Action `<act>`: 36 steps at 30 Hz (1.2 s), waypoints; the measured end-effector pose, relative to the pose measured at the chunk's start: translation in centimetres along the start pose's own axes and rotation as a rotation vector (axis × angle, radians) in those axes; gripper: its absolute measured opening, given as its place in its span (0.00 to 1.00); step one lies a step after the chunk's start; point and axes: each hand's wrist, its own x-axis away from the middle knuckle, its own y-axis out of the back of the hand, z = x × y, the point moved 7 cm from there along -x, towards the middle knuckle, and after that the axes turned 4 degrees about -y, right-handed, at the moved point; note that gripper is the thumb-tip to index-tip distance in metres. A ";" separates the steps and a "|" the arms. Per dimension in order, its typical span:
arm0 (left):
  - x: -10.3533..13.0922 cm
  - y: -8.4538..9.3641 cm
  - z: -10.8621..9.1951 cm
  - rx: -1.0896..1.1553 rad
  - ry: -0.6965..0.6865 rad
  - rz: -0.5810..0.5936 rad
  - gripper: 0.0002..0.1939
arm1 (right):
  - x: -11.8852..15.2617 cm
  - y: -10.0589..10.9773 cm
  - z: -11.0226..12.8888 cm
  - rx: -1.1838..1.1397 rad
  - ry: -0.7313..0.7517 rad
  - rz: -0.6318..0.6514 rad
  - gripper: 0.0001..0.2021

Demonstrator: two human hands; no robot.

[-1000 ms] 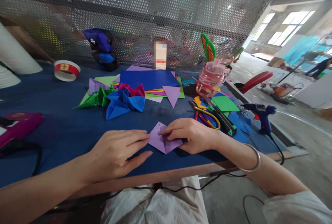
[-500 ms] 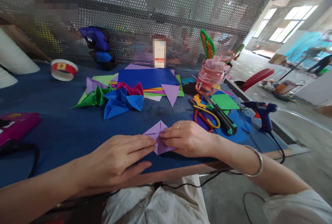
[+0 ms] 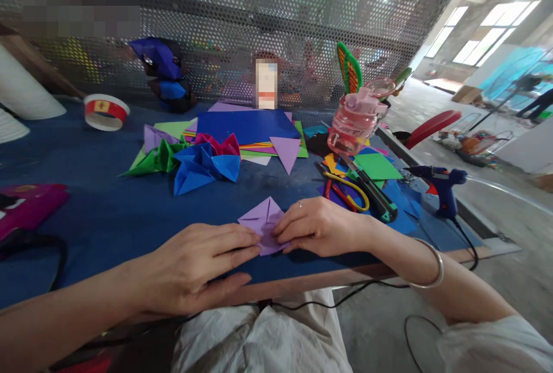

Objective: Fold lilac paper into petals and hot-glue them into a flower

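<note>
A folded purple paper (image 3: 268,214) lies flat near the table's front edge, its top corner pointing away from me. My left hand (image 3: 207,261) rests on its left side, fingertips pressed on the paper, thumb apart and stretched out over the table. At the paper's right side my right hand (image 3: 317,224) has its fingers bent together, with the paper's right part under and between the fingertips. Further back lies a purple paper triangle (image 3: 286,153). Folded blue paper (image 3: 205,167), green paper (image 3: 162,158) and pink paper (image 3: 220,144) pieces stand to its left.
Scissors (image 3: 362,193), a cutter (image 3: 374,191), a pink bottle (image 3: 352,125) and a blue glue gun (image 3: 444,189) are on the right. A paper stack (image 3: 242,125) lies at the back. A tape roll (image 3: 106,113) and a magenta object (image 3: 34,206) stand left.
My right hand has shifted slightly right on the purple paper, and its fingers have bent more. More of the paper's upper right shows. My left hand stays nearly in place.
</note>
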 end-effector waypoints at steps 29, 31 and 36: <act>0.2 -0.5 -0.2 0.071 -0.020 0.065 0.19 | -0.9 -1.5 -3.0 0.038 -0.496 -0.198 0.07; 0.2 -0.5 -0.3 0.063 -0.026 0.057 0.19 | -0.9 -1.5 -2.8 0.072 -0.486 -0.194 0.06; 0.2 -0.4 -0.2 0.041 0.005 0.025 0.16 | -1.0 -1.6 -2.7 0.079 -0.456 -0.167 0.05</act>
